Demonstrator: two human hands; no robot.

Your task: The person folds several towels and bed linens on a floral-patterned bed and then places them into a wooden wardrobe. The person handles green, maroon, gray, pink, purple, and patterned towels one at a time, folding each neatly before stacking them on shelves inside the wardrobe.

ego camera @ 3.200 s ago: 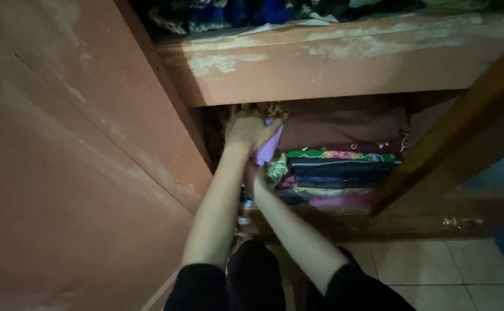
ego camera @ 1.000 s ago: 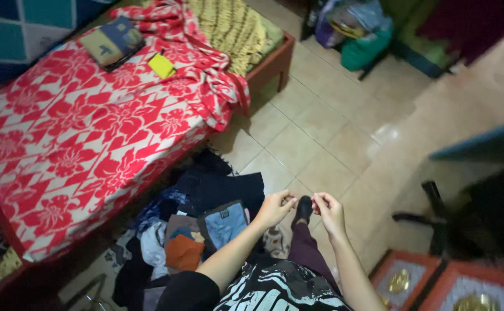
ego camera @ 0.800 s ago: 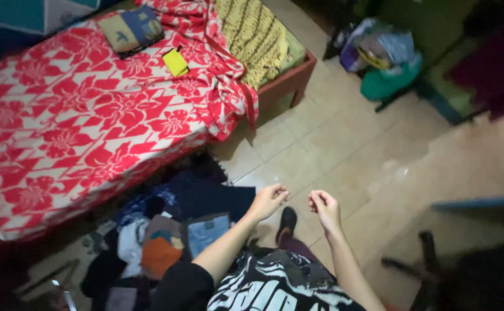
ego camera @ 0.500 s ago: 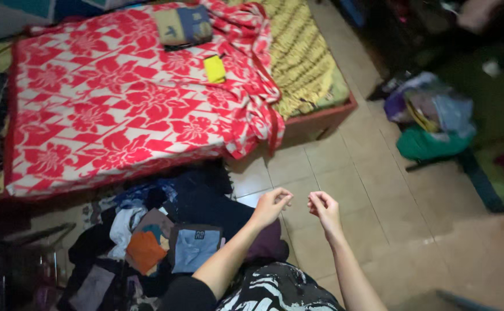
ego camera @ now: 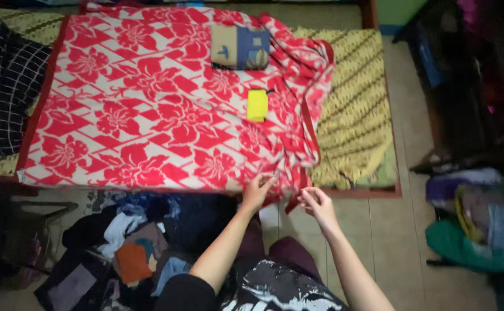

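A: How were the hands seen at that moment?

B: The left hand was raised with the fingers loosely spread, the tips just at the hanging edge of the red and white flowered cotton bedcover. The right hand was beside it, at three o'clock, thumb and forefinger pressed together. Whether a thread was pinched there could not be told.

A: What could have gone wrong?

B: If the cover edge was pulled, the small yellow flat object at twelve o'clock and the folded beige and blue cloth above it could be dragged off, it was judged. The heap of mixed clothes on the floor at eight o'clock could also be stepped on.
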